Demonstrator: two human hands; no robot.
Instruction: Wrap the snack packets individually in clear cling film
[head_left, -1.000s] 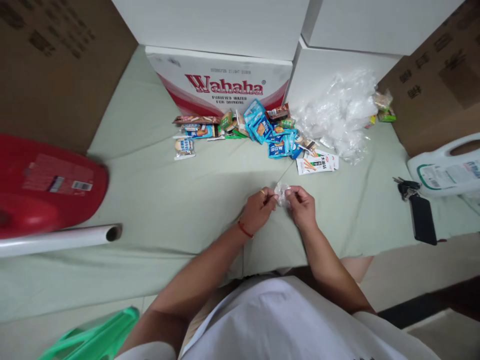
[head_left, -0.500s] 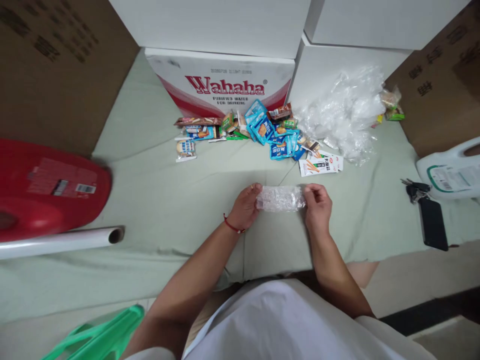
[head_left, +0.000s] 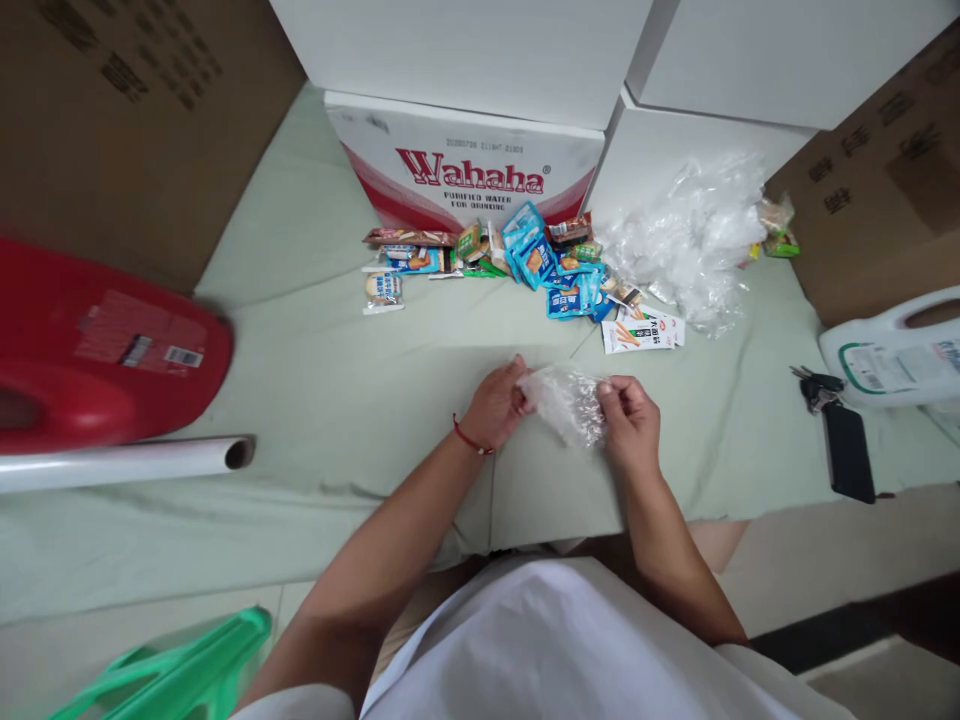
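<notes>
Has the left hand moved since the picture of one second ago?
Yes, the left hand has moved to the left, away from the right hand, judged against the Wahaha box.

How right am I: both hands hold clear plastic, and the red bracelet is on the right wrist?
One slip: the head view shows the red bracelet on the left wrist, not the right. The left hand and right hand both hold clear plastic.
</notes>
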